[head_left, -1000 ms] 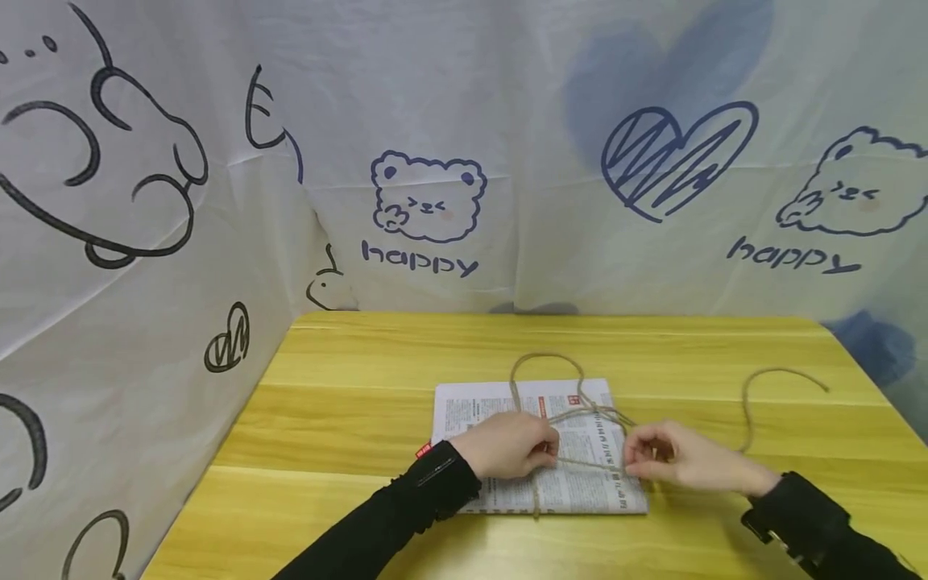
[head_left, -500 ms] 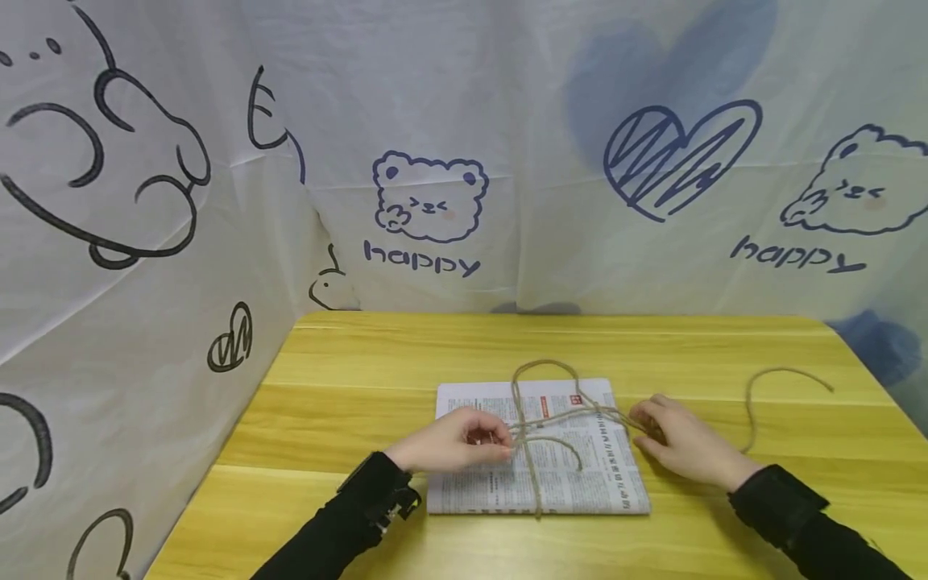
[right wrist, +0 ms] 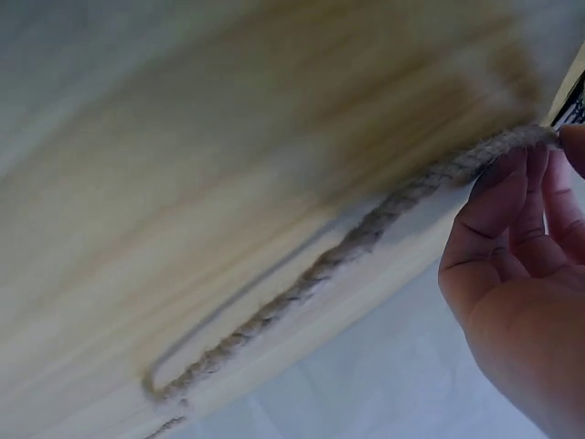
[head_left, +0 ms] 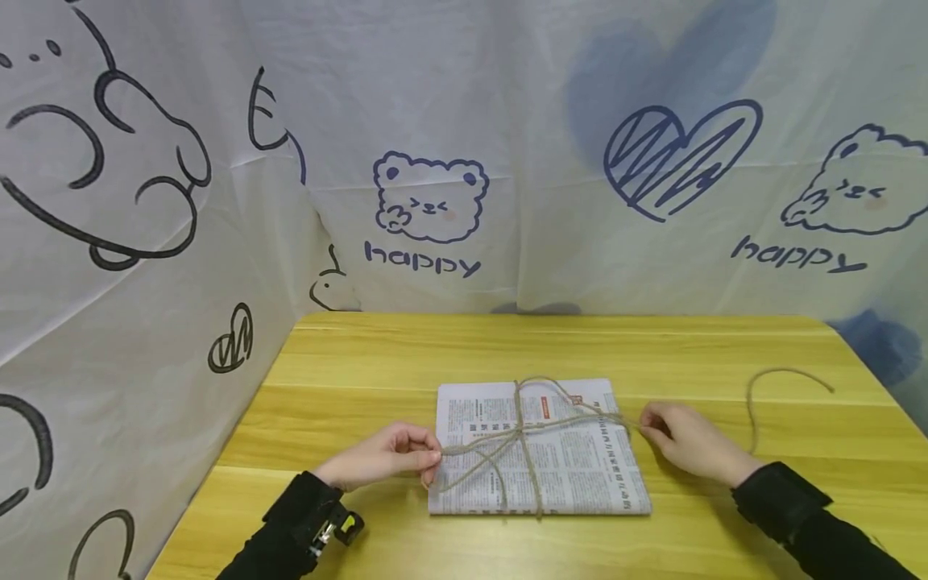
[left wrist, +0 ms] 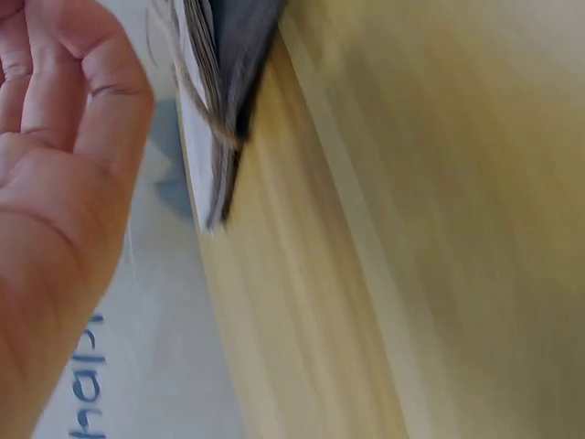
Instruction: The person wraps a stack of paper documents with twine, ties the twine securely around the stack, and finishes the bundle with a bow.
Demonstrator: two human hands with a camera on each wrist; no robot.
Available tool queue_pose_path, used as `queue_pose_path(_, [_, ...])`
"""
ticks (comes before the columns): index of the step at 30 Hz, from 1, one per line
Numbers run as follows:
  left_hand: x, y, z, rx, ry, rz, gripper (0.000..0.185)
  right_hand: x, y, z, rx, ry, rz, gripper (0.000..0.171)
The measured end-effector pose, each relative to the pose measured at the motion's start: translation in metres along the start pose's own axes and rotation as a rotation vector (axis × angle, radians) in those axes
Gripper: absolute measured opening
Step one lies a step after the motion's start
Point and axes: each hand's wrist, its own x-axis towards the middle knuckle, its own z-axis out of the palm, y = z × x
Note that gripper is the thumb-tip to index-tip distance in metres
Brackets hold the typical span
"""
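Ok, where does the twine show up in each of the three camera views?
Head: twine crossed over the folded newspaper, centre of the table, pulled by left hand and right hand.
Left wrist: thin strand at the newspaper's edge, top left.
Right wrist: runs diagonally from lower left to the fingertips.
Shared landmark: yellow wooden table.

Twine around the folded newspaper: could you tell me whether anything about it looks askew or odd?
Slightly. The twine crosses left of the newspaper's middle, with slack loops lying loose on the page. The left hand and right hand each pinch a strand. Nothing looks torn.
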Motion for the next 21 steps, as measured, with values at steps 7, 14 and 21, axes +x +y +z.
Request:
queue_pose_path(7, [-0.03, -0.006, -0.021, 0.096, 0.103, -0.168, 0.035, -0.002, 0.005, -0.005, -0.025, 0.015, 0.052, 0.005])
queue_pose_path(14, [-0.04, -0.007, -0.03, 0.288, 0.306, -0.281, 0.035, -0.003, 0.01, -0.01, 0.011, -0.058, 0.004, 0.007])
queue_pose_path(21, [-0.006, 0.023, -0.007, 0.847, 0.65, -0.332, 0.056, 0.0, 0.011, -0.009, 0.062, -0.075, -0.051, 0.01])
